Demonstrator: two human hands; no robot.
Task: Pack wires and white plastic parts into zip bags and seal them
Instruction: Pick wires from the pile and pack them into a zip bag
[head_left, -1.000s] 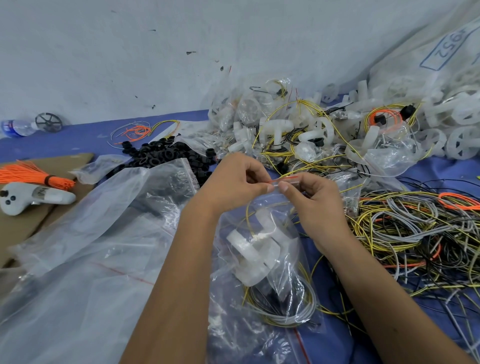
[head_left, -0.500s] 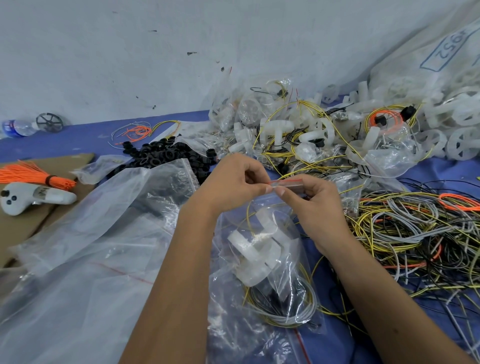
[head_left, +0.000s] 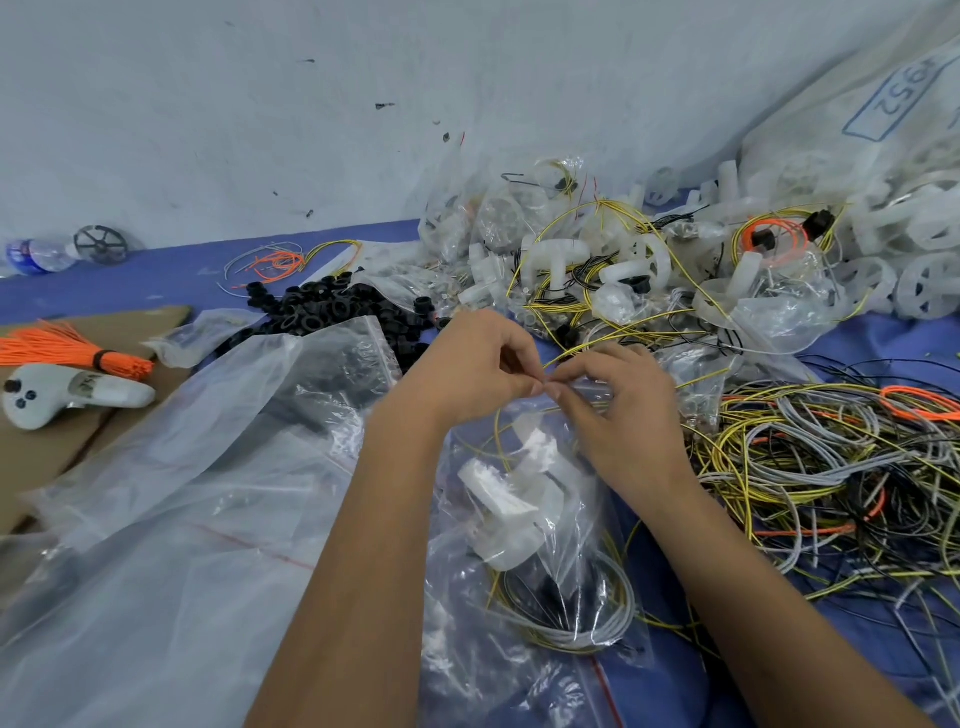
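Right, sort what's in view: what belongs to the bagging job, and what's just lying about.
Job:
left hand and right hand, pinching the zip bag top
white plastic part and coiled wires inside it
loose wire pile
empty bags

Lying about:
water bottle
white controller
orange tie bundle
black rings

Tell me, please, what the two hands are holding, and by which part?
Both hands, left hand and right hand, pinch the zip bag by its top seal strip.

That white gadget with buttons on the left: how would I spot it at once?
Find the brown cardboard at the left edge. On it, just below the orange wire bundle, lies the white controller. It alone has a small black stick and dark buttons.
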